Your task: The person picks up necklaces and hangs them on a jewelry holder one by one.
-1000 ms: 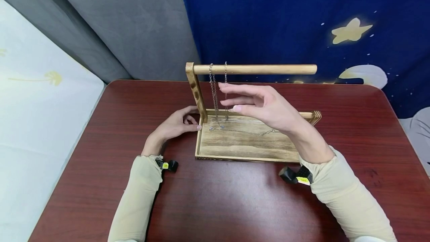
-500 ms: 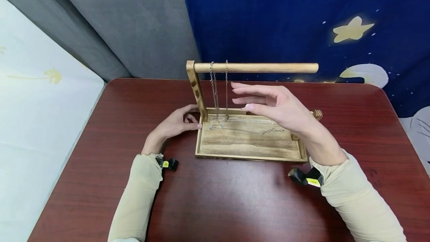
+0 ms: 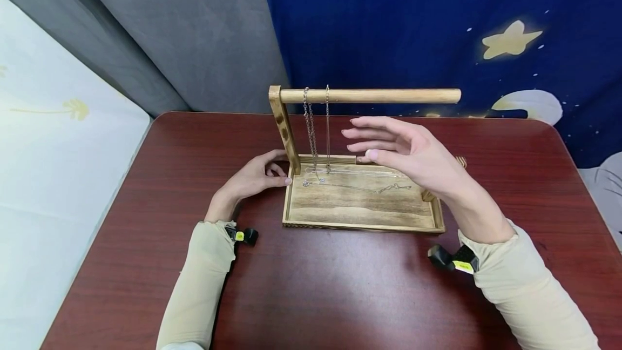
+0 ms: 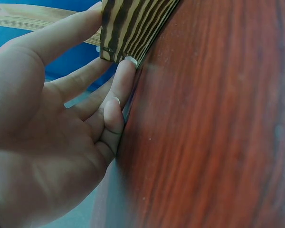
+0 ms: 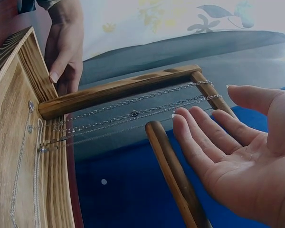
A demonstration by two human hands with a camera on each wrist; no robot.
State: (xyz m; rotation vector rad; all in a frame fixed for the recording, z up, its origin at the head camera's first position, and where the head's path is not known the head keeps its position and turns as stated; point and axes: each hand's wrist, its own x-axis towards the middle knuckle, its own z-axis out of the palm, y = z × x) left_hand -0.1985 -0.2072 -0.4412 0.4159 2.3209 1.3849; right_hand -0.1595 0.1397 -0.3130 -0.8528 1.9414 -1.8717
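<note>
A wooden jewelry stand has a tray base, a left post and a long top bar. My left hand grips the tray's left end, thumb on the rim; in the left wrist view its fingers meet the striped wooden end. From the bar's left part hang a doubled chain necklace and, beside it, a thinner necklace. Other thin necklaces lie along the tray floor. My right hand hovers over the tray's right half, fingers extended and holding nothing, apart from the hanging chains.
A shorter, lower bar of the stand shows in the right wrist view, mostly behind my right hand in the head view. The stand sits on a dark red table. Grey and blue curtains hang behind the table's back edge.
My right hand has drawn away to the right from the hanging necklaces, uncovering them and more of the tray. My left hand keeps its hold on the tray's end.
</note>
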